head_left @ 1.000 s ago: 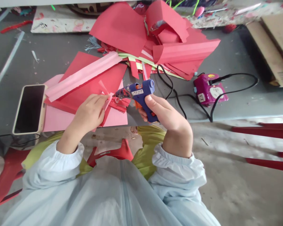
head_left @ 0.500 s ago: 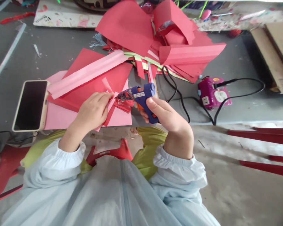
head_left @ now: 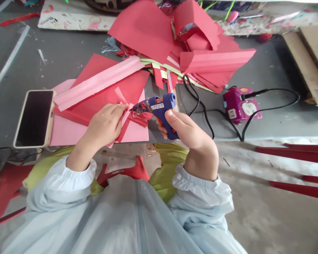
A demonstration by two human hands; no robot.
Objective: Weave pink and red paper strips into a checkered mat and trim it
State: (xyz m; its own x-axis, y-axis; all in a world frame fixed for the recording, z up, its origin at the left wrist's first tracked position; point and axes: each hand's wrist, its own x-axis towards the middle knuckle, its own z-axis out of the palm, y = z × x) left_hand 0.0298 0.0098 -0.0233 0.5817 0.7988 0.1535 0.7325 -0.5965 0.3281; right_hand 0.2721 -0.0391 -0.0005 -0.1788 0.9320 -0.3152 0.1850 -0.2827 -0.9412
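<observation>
My right hand [head_left: 187, 128] is wrapped round the handle of a blue glue gun [head_left: 159, 107], its nozzle pointing left. Clumps of glue and coloured scraps cover the front of the gun. The tip is at a pink paper strip [head_left: 125, 115], which my left hand [head_left: 106, 121] pinches near the table's front edge; whether tip and strip touch, I cannot tell. Beneath my left hand lie red paper sheets [head_left: 95, 74] and a light pink sheet [head_left: 66, 132]. A folded pink paper strip [head_left: 100, 82] rests across the red sheets.
On the left lies a phone [head_left: 34, 118]. A purple power socket block [head_left: 241, 106] with black cables [head_left: 206, 116] is on the right. Red paper pieces [head_left: 145, 31] pile up at the back. Cardboard [head_left: 304, 67] lies at the far right. Red stool legs [head_left: 294, 153] show below.
Almost nothing differs. The glue gun and my right hand appear shifted very slightly right, along with the whole view; my left hand keeps its pinch on the strip.
</observation>
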